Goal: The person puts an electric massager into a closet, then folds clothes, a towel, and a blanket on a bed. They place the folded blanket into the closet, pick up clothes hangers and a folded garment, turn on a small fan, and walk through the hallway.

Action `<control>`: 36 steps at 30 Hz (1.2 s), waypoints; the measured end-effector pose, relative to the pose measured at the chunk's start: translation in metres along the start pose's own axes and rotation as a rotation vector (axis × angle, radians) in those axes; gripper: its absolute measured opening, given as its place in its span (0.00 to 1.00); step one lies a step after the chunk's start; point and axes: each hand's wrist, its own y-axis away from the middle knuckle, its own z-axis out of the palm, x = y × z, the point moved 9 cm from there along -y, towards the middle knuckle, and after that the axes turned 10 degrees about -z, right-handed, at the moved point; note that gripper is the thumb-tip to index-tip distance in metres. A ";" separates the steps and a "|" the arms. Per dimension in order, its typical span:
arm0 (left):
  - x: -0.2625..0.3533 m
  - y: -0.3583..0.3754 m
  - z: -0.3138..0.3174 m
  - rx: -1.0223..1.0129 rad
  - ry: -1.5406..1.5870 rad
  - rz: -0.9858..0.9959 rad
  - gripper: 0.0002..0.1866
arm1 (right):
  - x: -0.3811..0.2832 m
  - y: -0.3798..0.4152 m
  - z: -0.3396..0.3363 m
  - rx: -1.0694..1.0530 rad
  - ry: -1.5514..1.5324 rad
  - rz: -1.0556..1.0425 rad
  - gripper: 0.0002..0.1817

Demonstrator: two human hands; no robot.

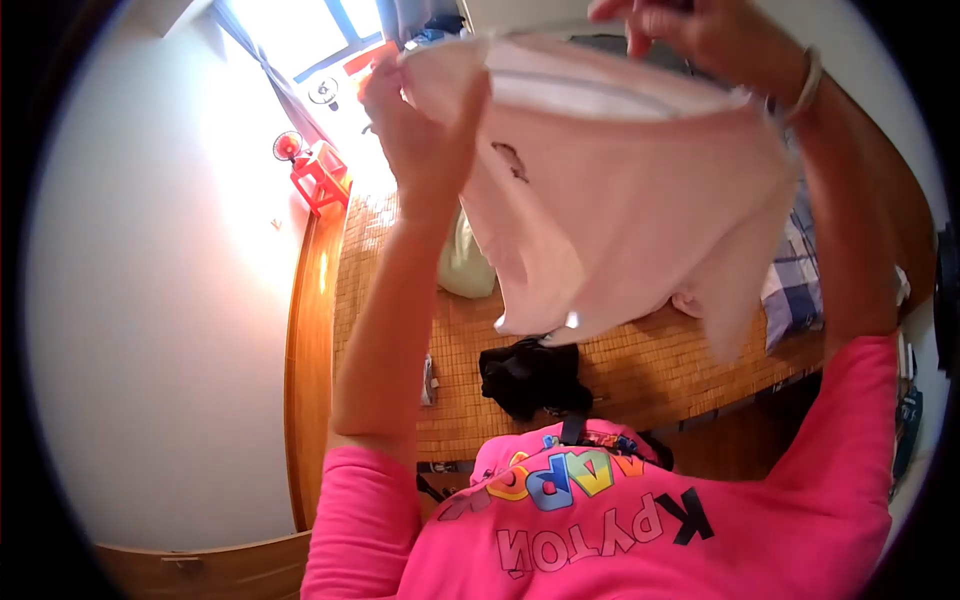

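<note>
A pale pink garment (640, 190) hangs in front of me, its wide opening at the top and a small dark mark near its left side. My left hand (425, 130) is closed on the upper left edge of the garment. At the upper right, my right hand (700, 40) has its fingers curled at the top rim, and the cloth falls beside its wrist, which wears a pale bracelet. The lower edges of the garment hang unevenly over a woven mat (640, 370). Black cloth (535, 375) lies crumpled on the mat, nearer to me.
A light green cushion-like item (465, 260) lies left of the garment, partly hidden. Blue-and-white checked fabric (795, 270) lies at the right. A red stool (322, 178) with a small fan (288, 147) stands by the wall, near a bright window (310, 35).
</note>
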 end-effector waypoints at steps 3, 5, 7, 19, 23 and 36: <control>0.064 -0.040 -0.020 0.097 -0.301 0.493 0.30 | -0.036 -0.024 -0.044 0.053 0.138 -0.292 0.13; 0.057 -0.055 0.000 -0.269 -0.216 0.300 0.22 | -0.033 -0.033 -0.043 0.074 0.138 -0.289 0.13; 0.055 -0.044 0.013 -0.572 -0.140 0.238 0.17 | -0.030 -0.039 -0.031 0.104 0.126 -0.275 0.14; -0.108 0.091 0.062 -0.960 -0.434 -0.261 0.13 | 0.057 0.021 0.091 0.047 0.191 -0.147 0.12; -0.121 0.133 0.045 -0.947 -0.600 -0.166 0.11 | 0.095 0.054 0.128 0.013 0.023 -0.088 0.09; -0.066 0.142 0.031 -0.893 -0.448 0.109 0.17 | 0.114 0.073 0.140 0.057 -0.528 0.134 0.05</control>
